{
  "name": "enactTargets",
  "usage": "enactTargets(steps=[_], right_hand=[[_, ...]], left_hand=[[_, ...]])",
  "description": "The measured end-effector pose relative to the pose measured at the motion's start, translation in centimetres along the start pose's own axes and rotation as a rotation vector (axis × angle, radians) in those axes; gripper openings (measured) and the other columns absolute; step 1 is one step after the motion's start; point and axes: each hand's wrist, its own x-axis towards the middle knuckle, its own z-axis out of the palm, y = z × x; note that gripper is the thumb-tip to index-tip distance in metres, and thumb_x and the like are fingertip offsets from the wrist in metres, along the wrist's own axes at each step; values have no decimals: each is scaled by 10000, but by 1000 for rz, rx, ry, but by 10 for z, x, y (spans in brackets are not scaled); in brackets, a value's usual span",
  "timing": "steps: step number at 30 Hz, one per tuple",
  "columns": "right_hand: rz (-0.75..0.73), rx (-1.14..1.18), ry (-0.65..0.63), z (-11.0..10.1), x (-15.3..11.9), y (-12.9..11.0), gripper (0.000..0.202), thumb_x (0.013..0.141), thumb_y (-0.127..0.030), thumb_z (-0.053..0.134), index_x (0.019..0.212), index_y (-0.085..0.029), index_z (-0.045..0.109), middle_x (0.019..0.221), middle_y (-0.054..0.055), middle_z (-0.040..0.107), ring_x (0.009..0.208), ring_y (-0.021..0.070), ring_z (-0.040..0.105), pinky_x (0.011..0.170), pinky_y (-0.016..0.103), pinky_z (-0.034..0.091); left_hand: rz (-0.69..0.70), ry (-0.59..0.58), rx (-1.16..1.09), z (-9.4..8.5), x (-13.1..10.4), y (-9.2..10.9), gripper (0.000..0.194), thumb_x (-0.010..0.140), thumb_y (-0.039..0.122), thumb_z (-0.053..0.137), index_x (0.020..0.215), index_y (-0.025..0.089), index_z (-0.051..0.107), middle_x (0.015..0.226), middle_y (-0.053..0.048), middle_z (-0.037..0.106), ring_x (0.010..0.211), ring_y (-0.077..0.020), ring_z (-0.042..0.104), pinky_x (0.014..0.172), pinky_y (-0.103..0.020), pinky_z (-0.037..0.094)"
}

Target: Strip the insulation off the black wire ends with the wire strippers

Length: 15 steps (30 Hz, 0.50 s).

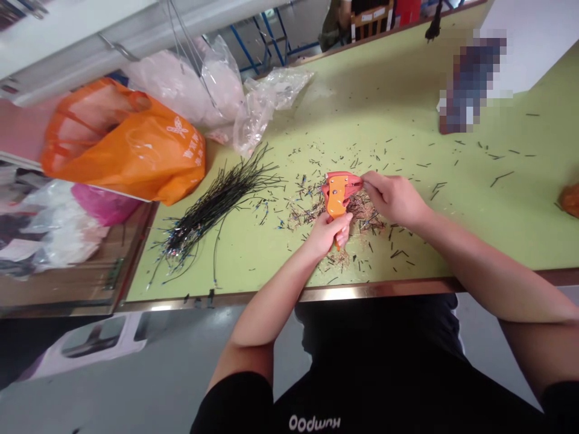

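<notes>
My left hand (332,234) is wrapped round the handles of an orange and red hand tool (337,194), held upright over the table. My right hand (392,196) is closed in a pinch at the right end of the tool's red head; whatever its fingers hold is too small to make out. Below and around the tool lies a pile of copper-coloured strands and short black bits (362,211). Left of my hands, a long bundle of black wires (212,208) rests on the table, with small blue and metallic ends toward its lower left.
The green table (474,241) has a metal front edge. An orange bag (149,150) and clear plastic bags (217,78) stand at the back left. At the back right are a white panel (538,42) and a black plug (433,29). Black scraps are scattered about.
</notes>
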Motion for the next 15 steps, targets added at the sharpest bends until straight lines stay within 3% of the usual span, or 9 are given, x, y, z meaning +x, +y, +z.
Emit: enactTargets(steps=[5, 9, 15], right_hand=[[-66, -38, 21, -6, 3, 3, 241, 1054, -201, 418, 856, -238, 551, 617, -26, 445, 516, 142, 361, 520, 303, 325], [-69, -35, 59, -9, 3, 5, 233, 1064, -219, 428, 899, -232, 592, 644, -10, 509, 533, 149, 418, 521, 303, 335], [-75, 3, 102, -3, 5, 0, 250, 1084, -254, 433, 975, -224, 656, 707, 15, 637, 562, 158, 520, 550, 306, 425]], left_hand=[[-26, -57, -112, -6, 0, 8, 517, 788, 613, 793, 652, 202, 510, 458, 73, 435, 375, -76, 417, 418, -228, 374], [2, -132, -159, -11, -2, 15, 482, 776, 610, 792, 728, 177, 586, 549, 26, 537, 472, -114, 534, 496, -256, 476], [-14, -146, -221, -2, -6, 13, 445, 780, 579, 791, 851, 163, 649, 698, -18, 612, 618, -146, 597, 643, -318, 568]])
